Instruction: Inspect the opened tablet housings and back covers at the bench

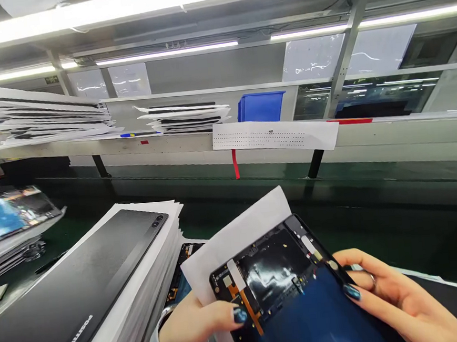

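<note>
An opened tablet [275, 267] is tilted up in front of me, its circuit board, orange ribbon cable and dark blue inner area facing me. My left hand [201, 320] grips its left edge, the thumb lying on the inside near the ribbon cable. A white paper sheet [240, 222] sticks out behind the tablet, on the left hand's side. My right hand [396, 289] pinches the right edge between thumb and fingers. Partly hidden behind the left hand is another opened tablet [179, 280]. The lower end of the held tablet is cut off by the frame.
To the left, a black tablet back cover [113, 264] lettered POSITIVO tops a tall stack of white sheets [157, 271]. Farther left sits another opened tablet [14, 214] on a pile. The shelf ahead carries paper stacks [46, 117] and a blue bin [261, 108].
</note>
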